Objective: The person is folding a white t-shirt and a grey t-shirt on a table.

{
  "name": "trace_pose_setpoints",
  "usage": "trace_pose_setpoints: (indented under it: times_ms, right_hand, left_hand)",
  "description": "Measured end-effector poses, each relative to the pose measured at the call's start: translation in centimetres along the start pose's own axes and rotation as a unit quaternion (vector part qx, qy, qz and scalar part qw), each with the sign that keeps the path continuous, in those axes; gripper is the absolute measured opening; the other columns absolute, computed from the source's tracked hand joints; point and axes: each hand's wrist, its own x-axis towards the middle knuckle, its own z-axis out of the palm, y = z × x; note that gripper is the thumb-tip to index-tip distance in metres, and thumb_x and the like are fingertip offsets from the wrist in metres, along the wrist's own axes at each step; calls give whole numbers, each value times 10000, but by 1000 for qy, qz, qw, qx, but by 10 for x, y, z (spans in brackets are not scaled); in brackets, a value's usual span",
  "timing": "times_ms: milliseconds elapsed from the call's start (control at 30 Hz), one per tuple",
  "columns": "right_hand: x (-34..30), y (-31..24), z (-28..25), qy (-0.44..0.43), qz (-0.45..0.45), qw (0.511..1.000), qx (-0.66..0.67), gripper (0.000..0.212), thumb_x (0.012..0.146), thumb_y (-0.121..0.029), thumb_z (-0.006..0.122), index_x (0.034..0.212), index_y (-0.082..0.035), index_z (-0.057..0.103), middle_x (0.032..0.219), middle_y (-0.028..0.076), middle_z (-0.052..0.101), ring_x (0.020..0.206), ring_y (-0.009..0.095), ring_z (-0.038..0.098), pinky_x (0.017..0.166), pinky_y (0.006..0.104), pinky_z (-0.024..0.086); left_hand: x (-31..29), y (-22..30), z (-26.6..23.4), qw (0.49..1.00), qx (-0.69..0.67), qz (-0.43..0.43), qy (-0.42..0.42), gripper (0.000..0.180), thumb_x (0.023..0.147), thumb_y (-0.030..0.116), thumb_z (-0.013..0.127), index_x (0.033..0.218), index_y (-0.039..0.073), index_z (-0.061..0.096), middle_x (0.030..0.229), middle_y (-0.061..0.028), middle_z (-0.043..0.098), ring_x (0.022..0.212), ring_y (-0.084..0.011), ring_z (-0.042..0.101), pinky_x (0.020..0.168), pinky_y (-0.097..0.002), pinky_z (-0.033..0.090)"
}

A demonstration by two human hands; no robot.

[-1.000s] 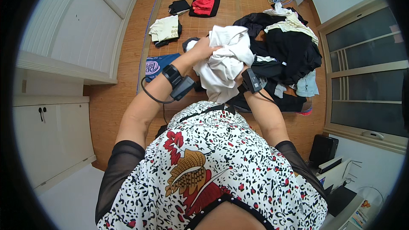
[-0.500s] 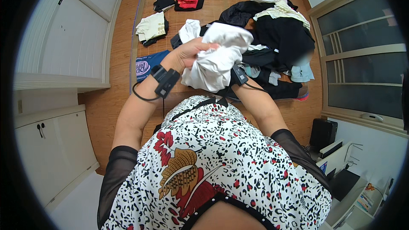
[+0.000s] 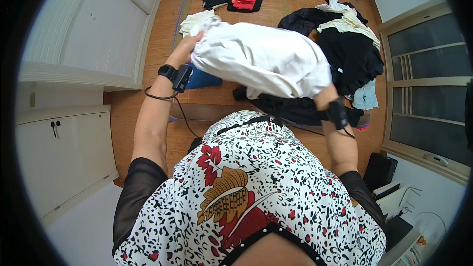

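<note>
Fabric of one white garment (image 3: 261, 56) hangs raised between two grips: the left grip (image 3: 186, 49) clasps its left end, near one cream garment (image 3: 196, 20) and one blue garment (image 3: 204, 80); the right grip (image 3: 323, 94) is mostly hidden by its right end, so I cannot tell its hold. Farther right lie one dark heap (image 3: 349, 59) and one pale-blue garment (image 3: 365, 96).

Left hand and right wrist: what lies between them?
In the head view, white cloth spans the stretch from the left hand to the right wrist.
</note>
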Motion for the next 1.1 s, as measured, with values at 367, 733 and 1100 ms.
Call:
trace_pose_setpoints:
  times_ms: [367, 733, 1100]
  right_hand:
    - [53, -59, -97, 248, -177, 952, 15, 516, 812, -92, 605, 1263, 62, 409, 1180, 199, 526, 1112, 264, 491, 933, 415, 408]
    - [66, 102, 79, 16, -93, 941, -326, 617, 804, -353, 674, 1247, 27, 476, 1122, 161, 604, 1038, 246, 575, 802, 369, 471]
    - [115, 29, 4, 155, -74, 803, -571, 246, 651, -124, 604, 863, -30, 686, 828, 162, 681, 785, 303, 661, 710, 376, 505]
  left_hand:
    - [-36, 25, 8, 898, -397, 144, -125, 467, 922, 323, 519, 1308, 73, 445, 1348, -128, 470, 1278, -280, 399, 1094, -480, 258]
    - [-72, 25, 202, 839, -431, 24, -331, 189, 903, 63, 551, 1078, 16, 498, 1083, -95, 517, 1095, -210, 474, 1032, -356, 355]
    - [-58, 95, 95, 762, 471, 430, 113, 336, 883, 238, 560, 989, -81, 584, 935, -170, 636, 885, -267, 611, 795, -345, 473]
